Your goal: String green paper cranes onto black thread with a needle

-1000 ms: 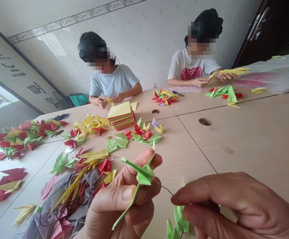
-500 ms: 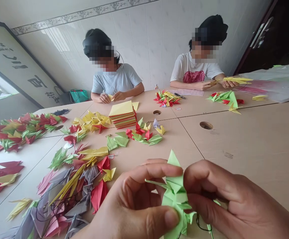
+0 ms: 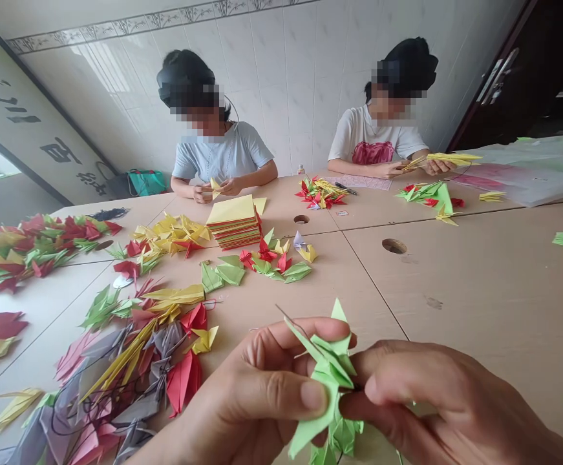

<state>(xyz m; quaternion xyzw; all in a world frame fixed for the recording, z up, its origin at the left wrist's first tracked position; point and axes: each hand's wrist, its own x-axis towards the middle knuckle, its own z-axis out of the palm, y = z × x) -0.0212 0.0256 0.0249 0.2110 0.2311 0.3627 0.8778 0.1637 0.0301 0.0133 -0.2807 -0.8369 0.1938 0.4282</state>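
My left hand [image 3: 271, 381] grips a folded green paper crane [image 3: 327, 368] between thumb and fingers, in the lower middle of the head view. A thin, pointed tip sticks out at the crane's upper left; I cannot tell whether it is paper or a needle. My right hand [image 3: 407, 387] is closed against the crane's right side, its thumb and fingers pinched. What lies in that pinch is hidden. More green folded paper [image 3: 342, 436] hangs below both hands, partly covered by them.
To the left lies a heap of grey, pink, yellow and red paper cranes [image 3: 130, 368] with black cord. Behind stand a stack of coloured paper squares [image 3: 235, 223] and a pile of yellow cranes [image 3: 172, 232]. Two people [image 3: 223, 155] [image 3: 382, 139] sit across the table, handling yellow paper.
The green crane has turned and tilted in my left hand, its pointed tip now rising up-left. My right hand has shifted slightly down, and its fingers have closed in against the crane.
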